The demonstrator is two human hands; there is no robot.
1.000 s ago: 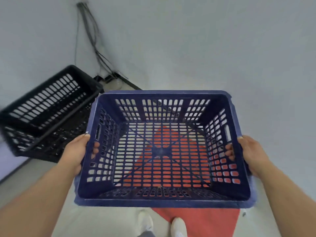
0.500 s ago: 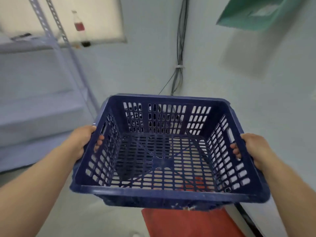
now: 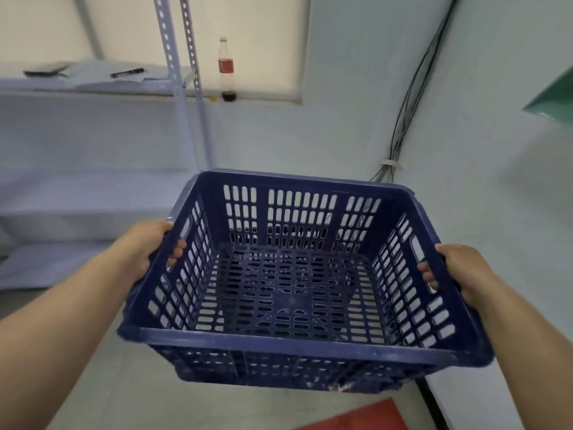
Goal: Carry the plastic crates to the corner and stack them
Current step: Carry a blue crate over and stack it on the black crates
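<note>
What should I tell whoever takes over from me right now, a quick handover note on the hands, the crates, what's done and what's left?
Left hand: grips the blue crate at its left wall, fingers curled through the handle slot.
Right hand: grips the right wall the same way.
Crate: empty, held in the air, level, in front of a metal shelf rack and the cables running down the room's corner.
Done: this crate is lifted and being carried.
Left: no other crate shows in this view. Take it to the corner and stack it there.
</note>
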